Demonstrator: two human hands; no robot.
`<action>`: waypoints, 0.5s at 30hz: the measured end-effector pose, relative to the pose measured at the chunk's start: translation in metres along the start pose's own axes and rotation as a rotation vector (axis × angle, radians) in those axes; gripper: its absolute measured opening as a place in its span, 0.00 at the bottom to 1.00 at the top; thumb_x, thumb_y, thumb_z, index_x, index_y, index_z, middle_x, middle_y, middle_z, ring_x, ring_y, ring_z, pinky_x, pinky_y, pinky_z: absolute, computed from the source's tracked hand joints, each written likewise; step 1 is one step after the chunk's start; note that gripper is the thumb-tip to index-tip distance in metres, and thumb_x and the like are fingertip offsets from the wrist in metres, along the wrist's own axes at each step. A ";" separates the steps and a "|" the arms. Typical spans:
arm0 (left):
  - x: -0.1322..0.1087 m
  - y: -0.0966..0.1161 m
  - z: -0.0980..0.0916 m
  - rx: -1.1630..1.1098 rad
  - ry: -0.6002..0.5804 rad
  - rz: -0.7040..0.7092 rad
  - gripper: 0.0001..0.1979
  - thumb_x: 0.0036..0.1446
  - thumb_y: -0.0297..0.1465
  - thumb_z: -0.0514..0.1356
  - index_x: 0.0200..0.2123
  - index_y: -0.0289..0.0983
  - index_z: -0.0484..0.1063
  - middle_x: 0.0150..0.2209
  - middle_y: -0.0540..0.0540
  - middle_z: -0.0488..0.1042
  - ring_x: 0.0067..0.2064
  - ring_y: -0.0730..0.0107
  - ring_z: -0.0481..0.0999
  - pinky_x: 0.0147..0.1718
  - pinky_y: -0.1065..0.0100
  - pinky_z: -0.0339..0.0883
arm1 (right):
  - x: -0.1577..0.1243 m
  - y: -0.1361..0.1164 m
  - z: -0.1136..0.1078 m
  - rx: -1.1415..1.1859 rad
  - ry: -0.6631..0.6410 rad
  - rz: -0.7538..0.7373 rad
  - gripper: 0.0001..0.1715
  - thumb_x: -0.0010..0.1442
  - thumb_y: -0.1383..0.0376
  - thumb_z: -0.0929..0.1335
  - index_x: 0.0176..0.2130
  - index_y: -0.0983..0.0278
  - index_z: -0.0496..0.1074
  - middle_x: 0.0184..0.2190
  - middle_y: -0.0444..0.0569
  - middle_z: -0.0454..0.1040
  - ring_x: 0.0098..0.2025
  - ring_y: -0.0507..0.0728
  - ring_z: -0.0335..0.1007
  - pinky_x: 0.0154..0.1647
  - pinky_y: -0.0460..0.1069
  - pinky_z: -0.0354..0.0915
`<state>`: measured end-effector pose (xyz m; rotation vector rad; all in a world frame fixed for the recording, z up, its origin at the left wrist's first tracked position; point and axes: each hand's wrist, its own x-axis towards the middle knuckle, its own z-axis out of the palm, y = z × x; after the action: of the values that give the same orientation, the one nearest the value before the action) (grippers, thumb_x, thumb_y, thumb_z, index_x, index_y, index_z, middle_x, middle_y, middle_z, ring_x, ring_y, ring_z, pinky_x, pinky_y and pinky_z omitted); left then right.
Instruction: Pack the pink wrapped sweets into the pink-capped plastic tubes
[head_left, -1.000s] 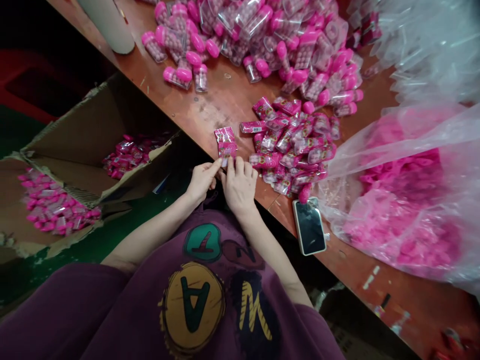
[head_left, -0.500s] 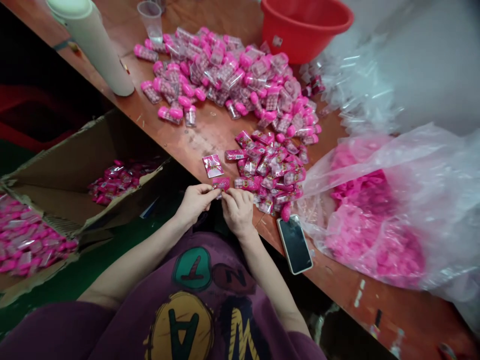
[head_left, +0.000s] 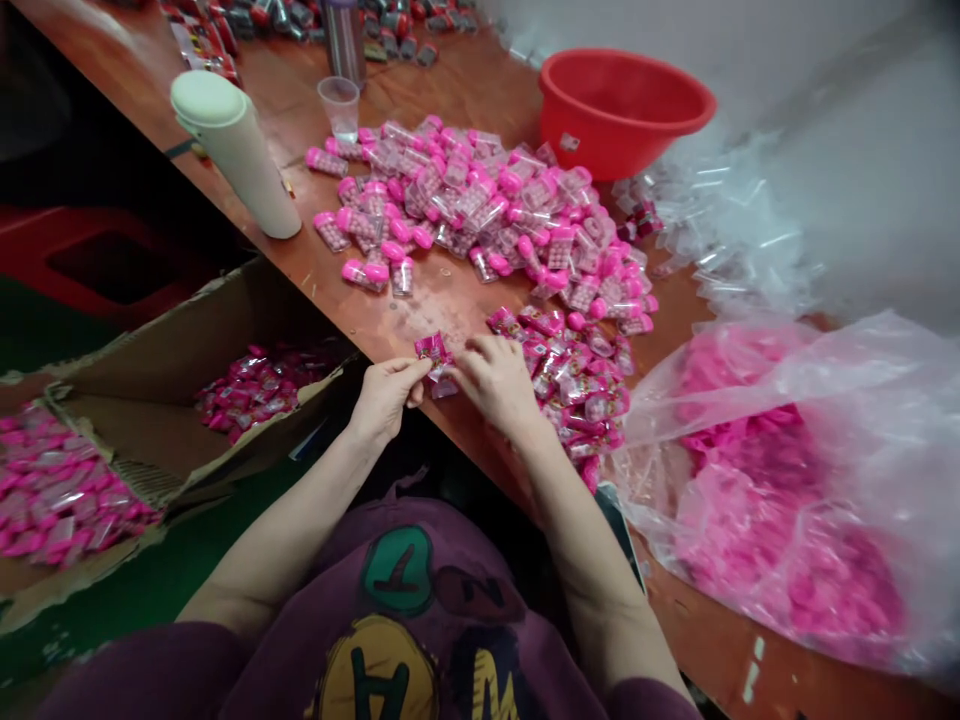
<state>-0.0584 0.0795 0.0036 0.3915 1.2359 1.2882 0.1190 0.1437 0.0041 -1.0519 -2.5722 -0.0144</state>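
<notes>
The purple garment (head_left: 450,640) bore large single letters, upside down to the camera: a T on a green patch (head_left: 398,570), a dim N on a maroon patch (head_left: 476,592), an A on a yellow patch (head_left: 375,680) and a striped W on a dark patch (head_left: 491,690), the last two cut off below. Print on the pink packets (head_left: 577,375) and a sticker (head_left: 569,142) was illegible.

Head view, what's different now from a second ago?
Both hands have moved farther over the table and apart: the left hand pinches a pink packet, while the right hand is just beside it; its grip is unclear. The right forearm now hides most of the phone. The view tilted up, bringing in the red tub. The bottle pile stayed put.
</notes>
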 end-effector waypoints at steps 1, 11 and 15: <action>0.003 0.000 -0.003 -0.025 0.033 0.004 0.18 0.45 0.38 0.74 0.18 0.34 0.70 0.13 0.52 0.63 0.17 0.81 0.58 0.19 0.72 0.46 | 0.016 0.007 0.005 0.078 -0.028 0.054 0.16 0.72 0.57 0.65 0.48 0.62 0.78 0.48 0.57 0.78 0.49 0.62 0.70 0.51 0.57 0.62; 0.006 0.000 -0.030 -0.099 0.128 -0.071 0.18 0.46 0.40 0.75 0.25 0.33 0.75 0.15 0.53 0.65 0.18 0.81 0.58 0.19 0.73 0.47 | 0.145 -0.004 0.073 0.009 -0.242 0.093 0.27 0.72 0.71 0.57 0.64 0.61 0.70 0.59 0.62 0.70 0.57 0.68 0.64 0.56 0.63 0.62; 0.006 0.003 -0.038 -0.126 0.160 -0.069 0.17 0.45 0.39 0.76 0.25 0.33 0.75 0.18 0.52 0.68 0.18 0.82 0.60 0.18 0.73 0.47 | 0.118 -0.003 0.066 0.035 -0.233 0.183 0.26 0.69 0.70 0.62 0.63 0.59 0.71 0.54 0.62 0.71 0.54 0.69 0.65 0.54 0.64 0.62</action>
<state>-0.0932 0.0708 -0.0103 0.1567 1.2821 1.3504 0.0175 0.2311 -0.0180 -1.3421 -2.6554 0.2107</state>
